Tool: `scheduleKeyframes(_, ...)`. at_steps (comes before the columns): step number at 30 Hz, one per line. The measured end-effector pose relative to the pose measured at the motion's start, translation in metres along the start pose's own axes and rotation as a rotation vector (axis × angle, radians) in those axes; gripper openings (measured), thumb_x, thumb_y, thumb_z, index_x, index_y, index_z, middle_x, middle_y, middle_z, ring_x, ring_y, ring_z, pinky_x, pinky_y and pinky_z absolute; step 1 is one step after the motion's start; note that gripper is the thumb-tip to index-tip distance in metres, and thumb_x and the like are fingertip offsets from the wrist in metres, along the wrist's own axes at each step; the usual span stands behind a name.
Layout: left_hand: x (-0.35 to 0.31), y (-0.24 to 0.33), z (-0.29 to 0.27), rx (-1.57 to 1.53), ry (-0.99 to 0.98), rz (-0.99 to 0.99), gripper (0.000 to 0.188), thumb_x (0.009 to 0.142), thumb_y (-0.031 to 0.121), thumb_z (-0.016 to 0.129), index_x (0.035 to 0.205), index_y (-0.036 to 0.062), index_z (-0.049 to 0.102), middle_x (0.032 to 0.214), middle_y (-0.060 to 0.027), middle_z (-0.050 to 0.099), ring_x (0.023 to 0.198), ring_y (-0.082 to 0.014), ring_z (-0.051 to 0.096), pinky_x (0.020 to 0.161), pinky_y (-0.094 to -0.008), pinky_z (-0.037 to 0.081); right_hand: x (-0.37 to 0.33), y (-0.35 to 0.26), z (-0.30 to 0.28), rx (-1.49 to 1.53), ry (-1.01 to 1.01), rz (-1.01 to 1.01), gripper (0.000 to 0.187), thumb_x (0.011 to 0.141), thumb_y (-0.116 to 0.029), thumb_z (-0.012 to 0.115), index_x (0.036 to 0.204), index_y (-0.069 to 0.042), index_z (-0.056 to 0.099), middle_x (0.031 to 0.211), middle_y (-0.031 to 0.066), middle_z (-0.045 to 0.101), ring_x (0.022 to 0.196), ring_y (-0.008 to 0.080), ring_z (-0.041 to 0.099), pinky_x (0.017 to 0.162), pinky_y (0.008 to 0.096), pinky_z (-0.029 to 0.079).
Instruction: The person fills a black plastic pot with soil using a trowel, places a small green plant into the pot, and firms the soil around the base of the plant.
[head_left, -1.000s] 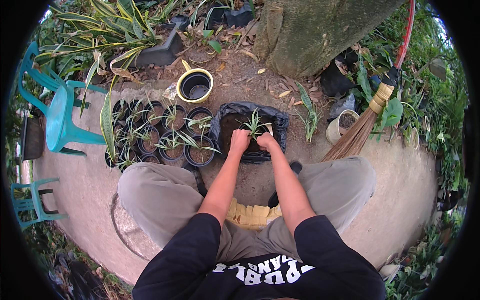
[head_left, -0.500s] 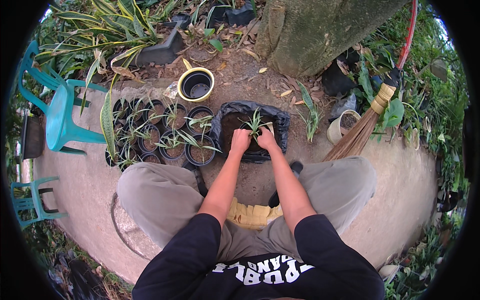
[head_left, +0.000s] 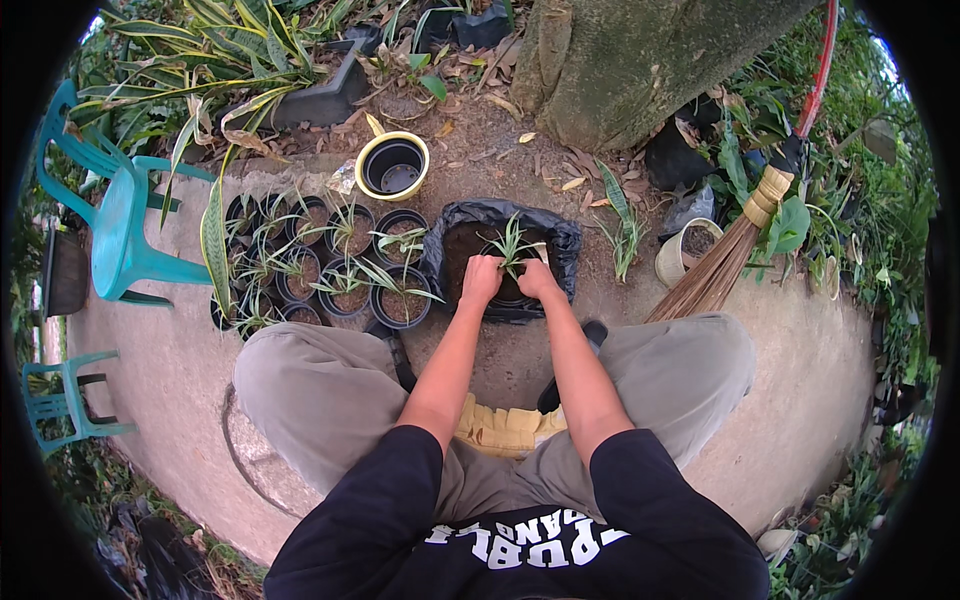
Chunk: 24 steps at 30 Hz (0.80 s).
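Note:
A small spider plant with striped leaves (head_left: 512,243) stands in a dark pot (head_left: 512,299) inside a bin lined with black plastic (head_left: 570,243) and holding dark soil. From the plant's left, my left hand (head_left: 482,280) curls closed about its base. Opposite it, my right hand (head_left: 538,281) is likewise closed in around the plant. The fingertips of both hands are mostly hidden down among the leaves and soil. A pale flat piece lies at the bin's right inner side, just beyond my right hand.
Several black pots with similar young plants (head_left: 401,298) crowd to the bin's left. Behind them sits a yellow-rimmed pot (head_left: 393,168). A stick broom (head_left: 728,250) leans at the right, beside a pale pot (head_left: 686,252). A teal chair (head_left: 128,230) stands far left; a tree trunk (head_left: 620,75) rises behind.
Both hands stay at the plant's base with only a slight shift. The plant's leaves have moved a little; everything around stays in place.

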<state>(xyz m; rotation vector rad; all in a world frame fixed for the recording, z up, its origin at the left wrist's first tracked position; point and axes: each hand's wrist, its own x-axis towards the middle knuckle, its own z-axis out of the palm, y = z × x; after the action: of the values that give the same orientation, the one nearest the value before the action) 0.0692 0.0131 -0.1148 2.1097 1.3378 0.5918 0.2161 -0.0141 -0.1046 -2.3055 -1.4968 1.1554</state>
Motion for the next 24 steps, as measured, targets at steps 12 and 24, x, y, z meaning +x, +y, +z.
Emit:
scheduleKeyframes(12,-0.001,0.006,-0.005,-0.007,-0.021,-0.022,0.013,0.077,0.007,0.068,0.088,0.0031,0.073,0.080,-0.0240,0.065,0.080,-0.0404,0.065,0.076,-0.0473,0.051,-0.002,0.010,-0.004,0.092,0.064,-0.041,0.031,0.080,-0.007,0.057,0.108,-0.002,0.070,0.105,0.0210,0.069,0.097,0.0337,0.067,0.088,0.0410,0.051)
scheduleKeyframes(24,0.002,-0.001,0.003,-0.040,-0.010,-0.034,0.013,0.080,0.013,0.069,0.088,0.0036,0.074,0.079,-0.0232,0.065,0.079,-0.0413,0.064,0.075,-0.0473,0.051,-0.055,-0.025,0.023,-0.658,-0.072,-0.037,0.052,0.093,-0.037,0.043,0.128,-0.001,0.056,0.137,0.0177,0.045,0.131,0.0330,0.034,0.112,0.0575,0.014)
